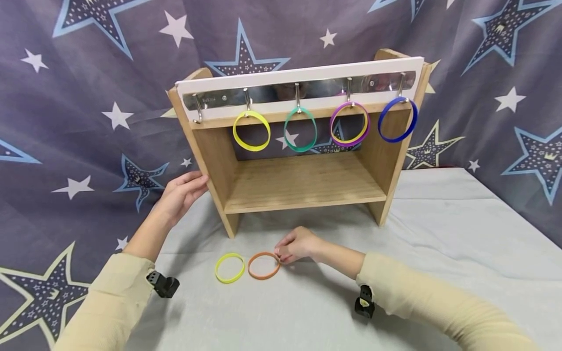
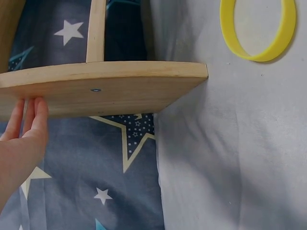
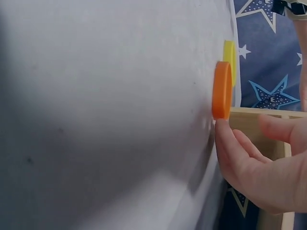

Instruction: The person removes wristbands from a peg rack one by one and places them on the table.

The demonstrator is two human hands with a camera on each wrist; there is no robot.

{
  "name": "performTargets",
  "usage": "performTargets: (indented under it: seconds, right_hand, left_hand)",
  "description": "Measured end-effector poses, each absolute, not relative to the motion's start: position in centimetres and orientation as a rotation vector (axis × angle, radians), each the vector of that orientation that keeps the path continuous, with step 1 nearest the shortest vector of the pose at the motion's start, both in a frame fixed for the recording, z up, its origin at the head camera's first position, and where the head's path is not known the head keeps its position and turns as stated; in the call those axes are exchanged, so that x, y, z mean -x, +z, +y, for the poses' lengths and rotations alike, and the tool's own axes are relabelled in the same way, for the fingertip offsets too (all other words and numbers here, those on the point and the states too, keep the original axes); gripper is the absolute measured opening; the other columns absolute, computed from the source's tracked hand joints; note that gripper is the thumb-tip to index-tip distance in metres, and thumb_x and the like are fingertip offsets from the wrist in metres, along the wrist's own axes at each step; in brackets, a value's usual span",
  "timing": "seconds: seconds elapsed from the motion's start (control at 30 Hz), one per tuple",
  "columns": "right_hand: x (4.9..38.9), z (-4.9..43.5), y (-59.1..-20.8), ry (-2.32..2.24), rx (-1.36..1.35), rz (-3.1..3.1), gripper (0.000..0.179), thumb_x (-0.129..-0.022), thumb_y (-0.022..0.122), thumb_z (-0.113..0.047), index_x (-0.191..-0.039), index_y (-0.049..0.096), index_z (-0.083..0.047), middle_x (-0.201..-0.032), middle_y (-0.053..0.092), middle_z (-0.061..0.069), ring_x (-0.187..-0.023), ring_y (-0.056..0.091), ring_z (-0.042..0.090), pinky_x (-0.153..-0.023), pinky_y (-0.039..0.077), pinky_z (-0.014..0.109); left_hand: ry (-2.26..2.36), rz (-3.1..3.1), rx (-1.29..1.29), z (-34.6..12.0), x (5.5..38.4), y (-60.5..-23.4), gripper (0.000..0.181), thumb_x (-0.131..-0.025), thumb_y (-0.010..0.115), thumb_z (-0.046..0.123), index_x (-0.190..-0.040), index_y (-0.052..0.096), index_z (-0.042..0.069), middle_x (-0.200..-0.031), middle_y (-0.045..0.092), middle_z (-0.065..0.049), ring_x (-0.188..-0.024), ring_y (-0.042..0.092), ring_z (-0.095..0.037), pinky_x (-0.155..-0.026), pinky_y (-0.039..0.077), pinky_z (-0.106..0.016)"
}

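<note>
In the head view, an orange silicone wristband [image 1: 264, 265] lies on the grey cloth beside a yellow wristband [image 1: 230, 268]. The fingertips of my right hand [image 1: 299, 245] touch the orange band's right edge; the right wrist view shows the thumb apart from the band. Straight fingers of my left hand [image 1: 181, 195] rest against the outer left side of a wooden rack [image 1: 303, 183], also seen in the left wrist view. From hooks along the rack's top hang a yellow band [image 1: 251, 147], a teal band [image 1: 301, 148], purple and yellow bands [image 1: 347, 143] together, and a blue band [image 1: 397, 139].
A metal hook strip [image 1: 272, 98] runs across a white board at the rack's top. Its leftmost hook [image 1: 197, 109] stands left of the hanging yellow band. A star-patterned curtain [image 1: 131, 73] hangs behind the grey-covered table [image 1: 246, 317].
</note>
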State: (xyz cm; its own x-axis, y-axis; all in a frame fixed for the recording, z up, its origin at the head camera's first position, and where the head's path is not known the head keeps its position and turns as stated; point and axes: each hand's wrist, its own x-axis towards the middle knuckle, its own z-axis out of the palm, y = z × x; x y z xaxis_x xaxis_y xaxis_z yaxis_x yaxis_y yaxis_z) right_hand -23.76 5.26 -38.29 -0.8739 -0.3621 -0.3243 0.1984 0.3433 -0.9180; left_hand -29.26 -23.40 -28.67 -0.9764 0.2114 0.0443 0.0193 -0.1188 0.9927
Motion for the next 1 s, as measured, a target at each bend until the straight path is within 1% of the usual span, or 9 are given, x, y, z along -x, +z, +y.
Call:
performTargets:
  seconds: [0.1, 0.2, 0.33, 0.43, 0.53, 0.7, 0.77, 0.87, 1.0]
  right_hand:
    - [23.9, 5.5, -37.9, -1.55, 0.173, 2.129, 0.021, -0.089, 0.065, -0.002, -0.106, 0.067, 0.011, -0.1, 0.071, 0.026, -0.078, 0.071, 0.018, -0.079, 0.063, 0.032]
    - [24.0, 5.9, -37.2, -1.547, 0.194, 2.121, 0.023, -0.09, 0.065, -0.004, -0.108, 0.066, 0.01, -0.102, 0.07, 0.026, -0.079, 0.071, 0.018, -0.081, 0.062, 0.034]
    - [24.0, 6.2, -36.3, -1.52, 0.203, 2.141, 0.026, -0.091, 0.065, -0.008, -0.111, 0.065, 0.008, -0.107, 0.07, 0.024, -0.091, 0.072, 0.025, -0.084, 0.061, 0.033]
    - [24.0, 6.4, -35.6, -1.49, 0.196, 2.181, 0.026, -0.091, 0.066, -0.012, -0.111, 0.067, 0.005, -0.111, 0.07, 0.021, -0.101, 0.069, 0.03, -0.087, 0.061, 0.032]
    - [24.1, 6.6, -34.9, -1.456, 0.206, 2.222, 0.024, -0.091, 0.066, -0.015, -0.11, 0.068, 0.0, -0.114, 0.069, 0.018, -0.107, 0.067, 0.03, -0.091, 0.059, 0.034]
    - [24.2, 7.0, -33.6, -1.44, 0.235, 2.248, 0.024, -0.091, 0.066, -0.018, -0.111, 0.069, -0.006, -0.115, 0.07, 0.012, -0.109, 0.066, 0.03, -0.097, 0.056, 0.037]
    - [24.3, 7.1, -33.1, -1.44, 0.259, 2.27, 0.025, -0.091, 0.067, -0.019, -0.112, 0.069, -0.007, -0.114, 0.07, 0.011, -0.107, 0.067, 0.027, -0.096, 0.057, 0.036]
    - [24.3, 7.2, -32.2, -1.445, 0.302, 2.319, 0.027, -0.09, 0.067, -0.018, -0.114, 0.069, -0.006, -0.114, 0.07, 0.011, -0.104, 0.068, 0.023, -0.091, 0.059, 0.032]
    - [24.1, 7.1, -31.0, -1.404, 0.417, 2.475, 0.026, -0.089, 0.068, -0.019, -0.111, 0.07, -0.006, -0.107, 0.072, 0.01, -0.094, 0.067, 0.015, -0.078, 0.058, 0.021]
  left_hand:
    - [2.249, 1.984, -0.267, -23.5, 29.4, -28.7, 0.05, -0.095, 0.059, 0.011, -0.134, 0.035, -0.007, -0.105, 0.063, 0.009, -0.097, 0.064, 0.003, -0.091, 0.052, -0.009]
    - [2.258, 1.973, -0.268, -23.5, 29.6, -28.7, 0.049, -0.094, 0.059, 0.01, -0.133, 0.035, -0.007, -0.104, 0.064, 0.009, -0.097, 0.065, 0.002, -0.09, 0.052, -0.01]
    - [2.252, 1.976, -0.268, -23.5, 29.4, -28.6, 0.055, -0.094, 0.059, 0.01, -0.138, 0.03, -0.009, -0.103, 0.064, 0.01, -0.097, 0.065, 0.002, -0.09, 0.052, -0.01]
    - [2.247, 1.975, -0.284, -23.6, 29.2, -28.6, 0.055, -0.095, 0.059, 0.01, -0.138, 0.031, -0.01, -0.103, 0.064, 0.01, -0.098, 0.064, 0.002, -0.09, 0.052, -0.01]
    - [2.255, 1.97, -0.303, -23.6, 29.1, -28.6, 0.046, -0.095, 0.059, 0.009, -0.132, 0.037, -0.007, -0.102, 0.064, 0.009, -0.098, 0.064, 0.002, -0.09, 0.052, -0.011]
    - [2.278, 1.957, -0.295, -23.6, 29.2, -28.7, 0.029, -0.095, 0.059, 0.008, -0.12, 0.046, 0.002, -0.103, 0.065, 0.008, -0.098, 0.065, 0.001, -0.09, 0.053, -0.011]
    - [2.271, 1.964, -0.292, -23.6, 29.3, -28.7, 0.032, -0.095, 0.059, 0.009, -0.122, 0.045, 0.0, -0.104, 0.064, 0.008, -0.098, 0.064, 0.002, -0.09, 0.053, -0.011]
    - [2.264, 1.967, -0.294, -23.5, 29.3, -28.7, 0.046, -0.095, 0.058, 0.009, -0.132, 0.038, -0.006, -0.104, 0.063, 0.008, -0.098, 0.064, 0.002, -0.09, 0.052, -0.01]
    - [2.268, 1.957, -0.292, -23.5, 29.2, -28.7, 0.056, -0.095, 0.058, 0.009, -0.139, 0.028, -0.012, -0.103, 0.063, 0.009, -0.099, 0.063, 0.002, -0.09, 0.052, -0.01]
